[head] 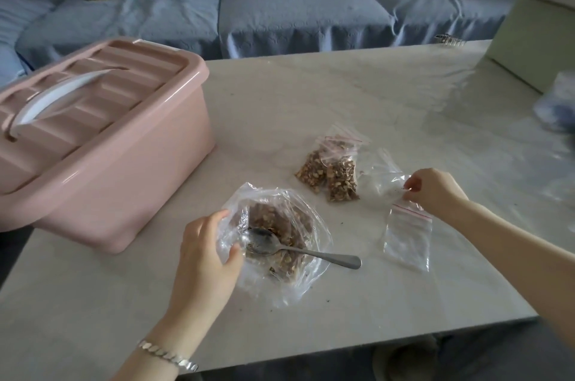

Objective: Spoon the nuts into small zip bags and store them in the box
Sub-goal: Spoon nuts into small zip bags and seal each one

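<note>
The left hand gripped the nut bag, the right hand pinched an empty bag; the loose spoon might tip nuts out

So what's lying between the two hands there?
Head view: the big open bag of nuts, held by the left hand, spoon resting in it. The filled zip bags lie nearer the right hand, which pinches an empty zip bag.

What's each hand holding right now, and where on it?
Left hand grips the left rim of the open nut bag. Right hand pinches an empty zip bag at its right edge. Spoon lies unheld.
</note>
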Available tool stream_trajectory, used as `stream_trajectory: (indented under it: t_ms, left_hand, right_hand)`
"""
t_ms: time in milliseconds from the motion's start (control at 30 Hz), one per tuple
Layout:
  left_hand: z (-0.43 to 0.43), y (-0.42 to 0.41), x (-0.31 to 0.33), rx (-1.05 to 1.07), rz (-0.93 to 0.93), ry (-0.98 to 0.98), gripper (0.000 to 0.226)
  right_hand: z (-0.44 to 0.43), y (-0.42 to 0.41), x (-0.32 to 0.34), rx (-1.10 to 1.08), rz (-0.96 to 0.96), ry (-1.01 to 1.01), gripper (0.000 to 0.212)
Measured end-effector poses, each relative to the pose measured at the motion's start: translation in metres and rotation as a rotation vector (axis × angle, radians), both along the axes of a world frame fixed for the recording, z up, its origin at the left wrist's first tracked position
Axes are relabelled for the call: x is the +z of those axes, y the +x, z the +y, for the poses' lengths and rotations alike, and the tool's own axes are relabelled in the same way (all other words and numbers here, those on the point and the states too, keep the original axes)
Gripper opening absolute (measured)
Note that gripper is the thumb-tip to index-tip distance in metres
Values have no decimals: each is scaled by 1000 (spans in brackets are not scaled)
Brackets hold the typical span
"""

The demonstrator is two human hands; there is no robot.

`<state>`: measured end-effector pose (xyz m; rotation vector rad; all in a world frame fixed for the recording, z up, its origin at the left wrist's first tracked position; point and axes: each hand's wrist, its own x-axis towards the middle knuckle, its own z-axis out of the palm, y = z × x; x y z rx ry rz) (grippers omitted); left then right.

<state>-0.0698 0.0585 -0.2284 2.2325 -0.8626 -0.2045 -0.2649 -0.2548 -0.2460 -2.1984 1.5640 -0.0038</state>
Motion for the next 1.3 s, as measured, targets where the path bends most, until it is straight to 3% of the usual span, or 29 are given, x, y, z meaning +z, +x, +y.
stream_trajectory:
  t_ms: [133,233,300,400,467,567,700,867,1000,1300]
  left_hand:
    - [-3,-2,2,48,-237,-25,46]
    - [-12,-13,23,-104,-286,-163,41]
    - [-18,-24,43,-246,-111,-195,47]
    - [-26,-35,62,-272,402,-119,65]
    - [-27,-35,61,-261,543,-142,51]
    - [-20,-31,58,-214,603,-264,8]
    - [-4,-29,45,-237,502,-218,15]
    - [7,-28,35,-286,418,-186,22]
    - [13,-28,33,-307,312,-90,24]
    - [18,-23,28,-331,126,16,18]
  right_hand:
    - [21,-8,14,134,-74,-224,14]
    - [57,3,41,389,-286,-537,9]
    - [85,14,58,638,-424,-726,8]
    - [124,30,70,916,-491,-844,9]
    - [145,37,72,1006,-500,-839,8]
    - [162,42,67,1074,-505,-653,7]
    - [173,48,71,788,-669,-94,16]
    - [182,57,78,578,-647,290,31]
    - [186,59,83,534,-607,404,28]
    - [195,63,89,510,-460,442,39]
